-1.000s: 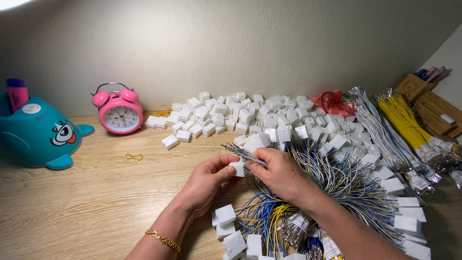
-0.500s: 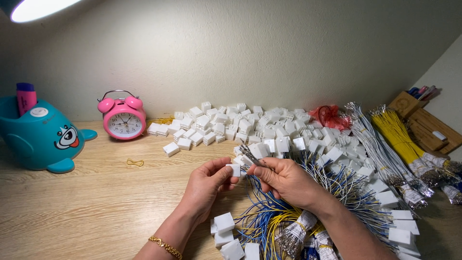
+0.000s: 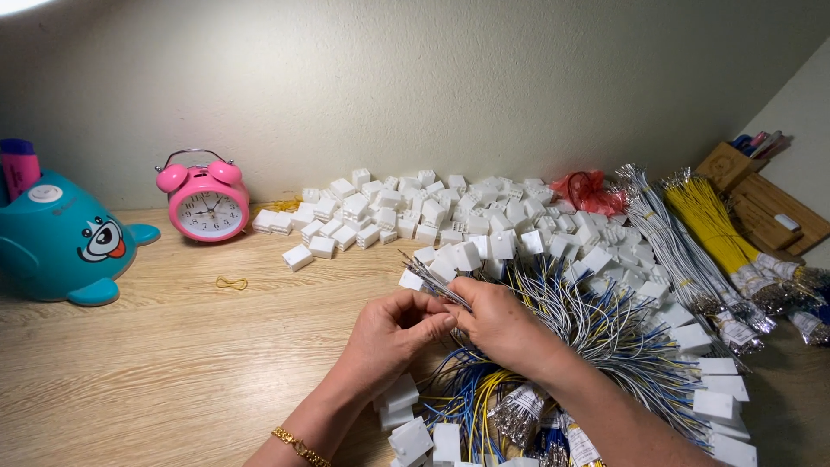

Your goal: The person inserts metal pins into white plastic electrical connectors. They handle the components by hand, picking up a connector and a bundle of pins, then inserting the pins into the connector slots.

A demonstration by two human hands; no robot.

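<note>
My left hand (image 3: 389,333) and my right hand (image 3: 501,322) meet at the middle of the wooden desk (image 3: 173,372). Their fingertips pinch together around a small white plastic connector, mostly hidden by the fingers. My right hand also holds a thin bunch of metal-tipped wires (image 3: 428,281) that sticks out up and to the left. Under my right wrist lies a fan of grey, blue and yellow wires (image 3: 605,333). A gold bracelet (image 3: 298,445) is on my left wrist.
A big heap of white connectors (image 3: 450,212) lies behind the hands; several more (image 3: 406,424) lie by my left forearm. Pink alarm clock (image 3: 205,206), teal whale-shaped holder (image 3: 60,246), yellow rubber band (image 3: 231,283), red bag (image 3: 588,190), yellow wire bundles (image 3: 718,225), wooden box (image 3: 761,199).
The view has tilted a little and the hands sit slightly lower in it. Both hands stay pinched together at the same spot on the desk.
</note>
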